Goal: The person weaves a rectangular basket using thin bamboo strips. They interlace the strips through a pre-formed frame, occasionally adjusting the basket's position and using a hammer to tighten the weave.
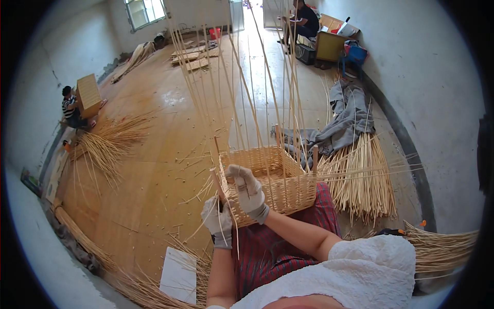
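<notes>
A square woven basket (293, 198) rests on my lap on a red-striped cloth (267, 260), with wooden posts at its corners and long pale strands rising from it. My left hand (216, 221), in a whitish glove, is closed around the near-left corner, by a post (215, 177) and loose strands. My right hand (248, 190), also gloved, reaches over the near wall beside that post with its fingers bent and pressed together; what they hold is too small to make out.
Cane bundles (363, 180) lie right under grey cloth (350, 118), also left (108, 144) and near me. A white board (177, 275) lies lower left. A person (69, 108) works on a woven box far left; another (303, 23) sits back right near a blue stool (352, 54).
</notes>
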The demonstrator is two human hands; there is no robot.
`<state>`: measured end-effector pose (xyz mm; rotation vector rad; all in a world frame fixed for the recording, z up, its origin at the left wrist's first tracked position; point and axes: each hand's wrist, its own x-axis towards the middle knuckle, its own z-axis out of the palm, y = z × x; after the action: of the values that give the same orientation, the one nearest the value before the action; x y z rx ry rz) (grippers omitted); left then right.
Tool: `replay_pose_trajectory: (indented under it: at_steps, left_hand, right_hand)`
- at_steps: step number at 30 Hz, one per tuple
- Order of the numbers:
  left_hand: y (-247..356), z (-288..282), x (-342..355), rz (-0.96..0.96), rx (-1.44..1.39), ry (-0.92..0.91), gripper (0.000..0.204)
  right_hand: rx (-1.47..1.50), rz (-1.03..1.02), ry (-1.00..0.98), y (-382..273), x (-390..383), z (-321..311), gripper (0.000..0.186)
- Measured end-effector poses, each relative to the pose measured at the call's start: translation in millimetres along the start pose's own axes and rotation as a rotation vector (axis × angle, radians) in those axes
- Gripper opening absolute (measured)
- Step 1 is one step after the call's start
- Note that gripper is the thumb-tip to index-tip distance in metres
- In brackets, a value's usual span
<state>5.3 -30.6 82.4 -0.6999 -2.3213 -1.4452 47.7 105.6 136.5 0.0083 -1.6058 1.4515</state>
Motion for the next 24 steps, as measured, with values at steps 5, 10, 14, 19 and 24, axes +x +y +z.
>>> replay_pose_trajectory:
  at_steps: [5,10,14,19,24]
  left_hand:
    - [6,-6,-2,0.027,0.066,-0.012,0.034]
    - [52,4,-24,0.165,0.080,-0.004,0.034]
    - [63,29,-29,0.211,0.292,-0.191,0.074]
    - [80,34,-17,-0.060,0.397,-0.432,0.080]
    - [69,33,-22,0.126,0.511,-0.316,0.078]
  right_hand:
    - [0.557,0.359,0.008,11,-38,-65,0.023]
    - [0.255,0.748,0.185,-14,-23,-96,0.019]
    - [-0.045,0.481,0.028,-13,-5,-95,0.021]
    - [-0.492,-0.119,-0.140,-6,72,-48,0.038]
    - [0.297,0.556,-0.110,8,6,-136,0.046]
